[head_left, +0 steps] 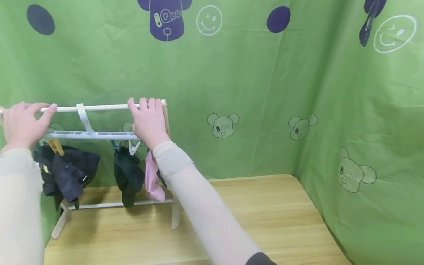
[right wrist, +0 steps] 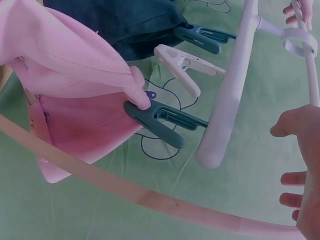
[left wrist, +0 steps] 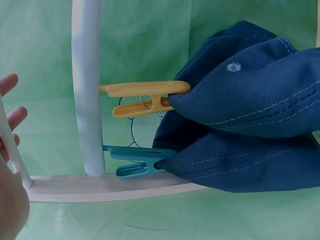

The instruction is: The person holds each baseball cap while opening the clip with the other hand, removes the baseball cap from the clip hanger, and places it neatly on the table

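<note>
My left hand (head_left: 25,124) grips the left end of the rack's white top rod (head_left: 104,107), its thumb stretched along it. The right hand (head_left: 151,121) holds the same rod near its right end, fingers bent over it. Between the hands, a white hook (head_left: 84,117) hangs on the rod and carries a clip hanger (head_left: 94,135). Yellow (left wrist: 145,90) and teal (left wrist: 140,160) clips pinch a navy stitched cloth item (left wrist: 250,95). Further right hang a dark cloth item (head_left: 128,173) and a pink cloth item (right wrist: 75,65) in a dark green clip (right wrist: 155,122). A white clip (right wrist: 182,67) holds nothing.
The wooden rack's legs (head_left: 175,215) stand on a wood-grain table (head_left: 257,220), joined by a low white bar (head_left: 115,204). A green printed curtain (head_left: 239,76) rises behind the table and along its right side.
</note>
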Motion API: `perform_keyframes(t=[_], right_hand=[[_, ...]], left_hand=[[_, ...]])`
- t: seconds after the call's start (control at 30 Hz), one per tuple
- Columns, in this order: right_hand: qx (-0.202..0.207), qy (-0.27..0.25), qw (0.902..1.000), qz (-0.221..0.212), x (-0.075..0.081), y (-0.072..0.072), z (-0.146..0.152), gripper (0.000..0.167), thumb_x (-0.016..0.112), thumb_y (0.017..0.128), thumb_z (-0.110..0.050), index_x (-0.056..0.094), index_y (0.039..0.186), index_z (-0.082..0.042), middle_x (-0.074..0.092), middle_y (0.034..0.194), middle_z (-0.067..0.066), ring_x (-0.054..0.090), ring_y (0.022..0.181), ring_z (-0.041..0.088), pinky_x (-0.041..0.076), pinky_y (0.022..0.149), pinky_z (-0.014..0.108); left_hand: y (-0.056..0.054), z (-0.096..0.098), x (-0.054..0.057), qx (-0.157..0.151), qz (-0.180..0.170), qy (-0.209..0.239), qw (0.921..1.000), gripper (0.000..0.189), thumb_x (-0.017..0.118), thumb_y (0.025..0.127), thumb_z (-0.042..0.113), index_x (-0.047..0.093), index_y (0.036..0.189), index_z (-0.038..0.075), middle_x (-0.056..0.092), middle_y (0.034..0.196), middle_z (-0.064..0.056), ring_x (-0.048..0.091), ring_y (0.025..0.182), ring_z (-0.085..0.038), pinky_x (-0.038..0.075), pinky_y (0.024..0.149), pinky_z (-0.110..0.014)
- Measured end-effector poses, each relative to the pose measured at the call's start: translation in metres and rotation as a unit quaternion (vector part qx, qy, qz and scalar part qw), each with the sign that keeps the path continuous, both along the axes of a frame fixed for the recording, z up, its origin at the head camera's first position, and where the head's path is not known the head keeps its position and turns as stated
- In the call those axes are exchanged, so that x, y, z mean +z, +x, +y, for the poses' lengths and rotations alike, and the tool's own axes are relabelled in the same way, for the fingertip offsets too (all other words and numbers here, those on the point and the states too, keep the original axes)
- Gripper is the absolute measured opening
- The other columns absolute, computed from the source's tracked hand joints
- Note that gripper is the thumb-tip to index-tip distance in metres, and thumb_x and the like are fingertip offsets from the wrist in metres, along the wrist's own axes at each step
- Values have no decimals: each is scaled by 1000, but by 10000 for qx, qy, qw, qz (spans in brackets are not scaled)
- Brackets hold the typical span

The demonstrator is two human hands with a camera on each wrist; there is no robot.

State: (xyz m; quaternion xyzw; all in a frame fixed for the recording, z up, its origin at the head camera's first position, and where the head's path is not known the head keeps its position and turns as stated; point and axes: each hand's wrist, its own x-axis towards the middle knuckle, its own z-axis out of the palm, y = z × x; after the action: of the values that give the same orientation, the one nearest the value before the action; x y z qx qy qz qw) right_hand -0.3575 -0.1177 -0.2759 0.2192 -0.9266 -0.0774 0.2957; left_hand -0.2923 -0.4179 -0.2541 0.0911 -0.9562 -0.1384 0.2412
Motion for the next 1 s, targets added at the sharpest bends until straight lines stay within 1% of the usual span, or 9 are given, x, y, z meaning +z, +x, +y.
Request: perform_keyframes(t=[0.13, 0.23, 0.3, 0.47, 0.6, 0.7, 0.77, 0.9, 1.0], right_hand=[[99, -32, 9997, 198, -4, 1, 2, 68, 55, 90, -48, 29, 149, -27, 54, 130, -2, 50, 115, 20, 34, 107, 38], [145, -40, 9993, 342, -6, -1, 5, 65, 54, 90, -44, 31, 149, -27, 55, 127, -2, 50, 113, 20, 35, 105, 37], [160, -22, 9992, 360, -7, -3, 7, 66, 54, 90, -43, 30, 149, -26, 55, 127, -2, 51, 112, 20, 36, 105, 37], [214, -4, 9992, 338, -7, -5, 11, 68, 55, 90, -44, 29, 150, -26, 55, 127, -1, 51, 112, 20, 36, 105, 37], [248, -28, 9989, 389, -5, -6, 14, 67, 55, 90, -44, 30, 150, -26, 56, 126, -1, 51, 111, 20, 36, 105, 37], [274, -37, 9988, 401, -5, -7, 16, 67, 55, 91, -45, 30, 150, -26, 56, 127, -1, 51, 112, 20, 36, 106, 37], [319, -76, 9984, 453, -6, -8, 18, 67, 56, 91, -45, 31, 150, -26, 56, 127, 0, 51, 111, 20, 36, 105, 37], [407, -156, 9971, 616, -8, -10, 21, 64, 56, 91, -43, 34, 148, -25, 57, 123, 0, 52, 107, 20, 37, 103, 36], [452, -172, 9965, 678, -9, -11, 24, 61, 54, 92, -40, 35, 148, -25, 58, 121, 0, 53, 106, 20, 37, 102, 36]], left_hand=[[3, 0, -2, 51, 16, -29, 10000, 78, 24, 96, 68, 51, 138, 9, 43, 143, -31, 33, 131, -53, -14, 113, -70], [2, 3, -4, 57, -9, -33, 10000, 79, 23, 95, 69, 51, 139, 10, 42, 145, -30, 33, 133, -52, -13, 113, -70], [1, 4, -5, 16, -16, -16, 10000, 79, 22, 95, 69, 49, 140, 11, 41, 147, -30, 32, 134, -52, -11, 114, -69], [-5, 2, -9, -77, 161, 60, 9998, 77, 25, 96, 67, 50, 140, 9, 43, 144, -31, 35, 131, -51, -5, 117, -66], [-6, 4, -9, -20, 203, 84, 9998, 77, 26, 96, 68, 50, 140, 10, 43, 144, -31, 35, 131, -51, -9, 116, -66], [-6, 7, -9, 48, 225, 124, 9997, 77, 25, 95, 69, 50, 140, 12, 43, 145, -29, 35, 133, -50, -15, 115, -66], [-6, 9, -9, 102, 271, 144, 9995, 77, 25, 95, 70, 51, 139, 13, 44, 145, -29, 35, 134, -50, -17, 114, -66], [-4, 15, -10, 201, 476, 191, 9985, 76, 26, 95, 70, 54, 137, 14, 48, 142, -27, 38, 132, -48, -16, 115, -65], [-3, 19, -11, 284, 643, 220, 9973, 75, 27, 95, 70, 56, 136, 14, 51, 140, -27, 40, 130, -47, -13, 117, -64]])
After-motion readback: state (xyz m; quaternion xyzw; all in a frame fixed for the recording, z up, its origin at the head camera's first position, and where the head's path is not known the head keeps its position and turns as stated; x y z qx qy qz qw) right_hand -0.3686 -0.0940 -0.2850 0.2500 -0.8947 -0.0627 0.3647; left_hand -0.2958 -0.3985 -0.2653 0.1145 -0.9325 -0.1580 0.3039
